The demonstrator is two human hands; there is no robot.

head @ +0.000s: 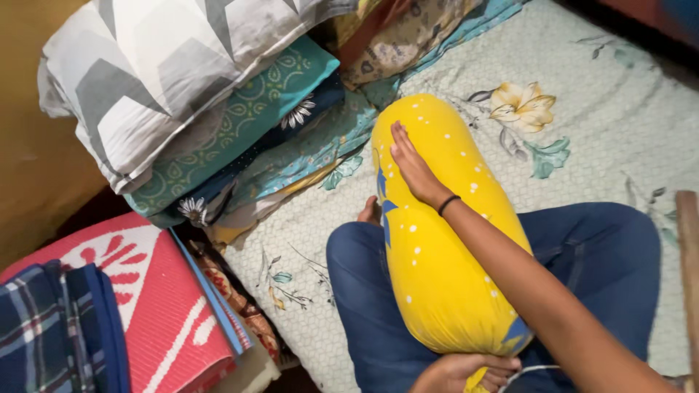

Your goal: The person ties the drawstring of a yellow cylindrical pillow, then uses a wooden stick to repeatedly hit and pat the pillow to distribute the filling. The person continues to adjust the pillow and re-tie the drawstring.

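- One yellow bolster (444, 247) with white dots lies across the lap, on blue trousers (604, 255).
- Right hand (413, 166) lies flat on the bolster's far end, fingers together; one black band sits at the wrist.
- Left hand (466, 371) grips the near end, partly cut off by the frame edge.
- Beyond the right hand: three stacked pillows (218, 94), their edges overlapping.
- Flowered sheet (604, 116) lies beneath.
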